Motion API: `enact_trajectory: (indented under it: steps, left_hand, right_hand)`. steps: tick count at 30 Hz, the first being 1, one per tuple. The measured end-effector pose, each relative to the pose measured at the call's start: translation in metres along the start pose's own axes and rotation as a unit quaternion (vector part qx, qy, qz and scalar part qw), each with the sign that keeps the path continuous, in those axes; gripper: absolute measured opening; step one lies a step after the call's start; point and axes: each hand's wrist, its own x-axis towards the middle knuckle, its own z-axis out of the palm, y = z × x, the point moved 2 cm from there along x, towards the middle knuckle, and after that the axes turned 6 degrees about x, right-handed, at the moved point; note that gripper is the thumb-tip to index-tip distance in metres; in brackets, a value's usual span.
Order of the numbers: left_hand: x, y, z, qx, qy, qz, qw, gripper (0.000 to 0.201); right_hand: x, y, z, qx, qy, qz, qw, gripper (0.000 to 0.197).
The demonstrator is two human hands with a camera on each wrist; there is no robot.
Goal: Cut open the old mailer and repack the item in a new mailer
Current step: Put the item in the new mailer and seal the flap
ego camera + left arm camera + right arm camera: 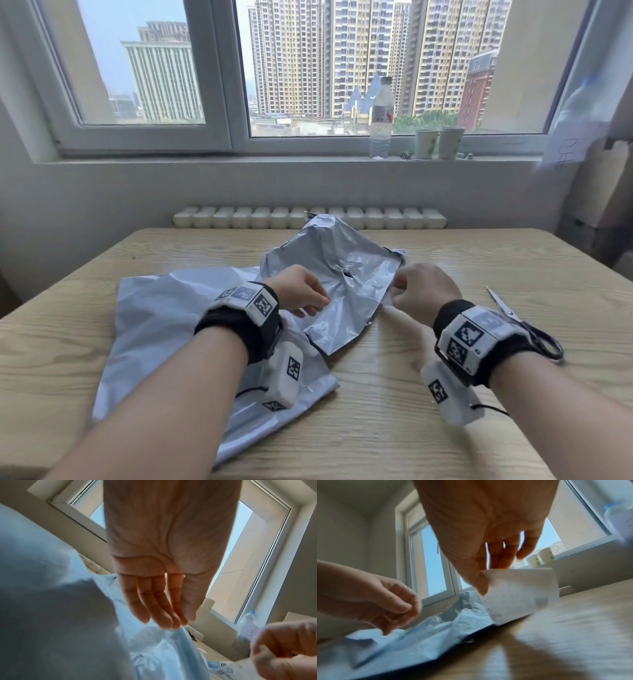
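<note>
The crumpled silver old mailer (342, 270) lies mid-table, partly over a flatter pale grey mailer (161, 322) on the left. My left hand (318, 305) hovers over the old mailer's near part; in the left wrist view its straight fingers (164, 620) touch the plastic (163, 649) and hold nothing. At the old mailer's right edge my right hand (397, 291) pinches a thin white printed sheet (522, 592) between thumb and fingers, lifted just off the table. The sheet's lower end meets the mailer's edge (436, 626). What else is in the mailer is hidden.
Scissors (524, 325) lie on the wooden table (394, 428) behind my right wrist. A water bottle (381, 120) and two paper cups (440, 142) stand on the windowsill. A radiator (239, 217) runs behind the table's far edge.
</note>
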Motion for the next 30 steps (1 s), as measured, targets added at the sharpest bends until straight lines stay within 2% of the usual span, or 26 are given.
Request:
enact_trajectory:
  steps: [4,7,11,18,23,25,28,30]
  left_hand:
    - [-0.002,0.013,-0.003,-0.123,0.019,0.023,0.992,0.029]
    - [-0.006,0.017,-0.008,-0.221,0.045,0.021,0.974,0.031]
    - [-0.011,0.013,-0.015,-0.293,0.062,0.035,0.953,0.023]
    - [-0.018,0.005,-0.019,-0.303,0.077,0.039,0.949,0.013]
    - [-0.020,0.005,-0.017,-0.320,0.054,0.046,0.945,0.030]
    - [-0.019,0.005,-0.018,-0.317,0.063,0.054,0.945,0.036]
    - [-0.021,0.001,-0.026,-0.319,0.115,0.051,0.940,0.044]
    - [-0.025,-0.004,-0.034,-0.318,0.138,0.049,0.937,0.049]
  right_hand:
    - [-0.007,-0.033,-0.010,0.032,0.082,-0.090,0.992,0.010]
    - [-0.011,-0.049,-0.011,0.064,0.088,-0.128,0.986,0.005]
    - [-0.018,-0.060,-0.007,0.048,0.090,-0.164,0.981,0.006]
    - [-0.019,-0.070,-0.003,0.051,0.078,-0.185,0.978,0.004]
    - [-0.021,-0.078,-0.001,0.059,0.103,-0.227,0.967,0.003]
    - [-0.022,-0.083,0.000,0.056,0.100,-0.247,0.962,0.006]
    - [-0.022,-0.086,0.006,0.080,0.055,-0.259,0.961,0.015]
    - [-0.021,-0.087,0.009,0.153,0.014,-0.241,0.958,0.019]
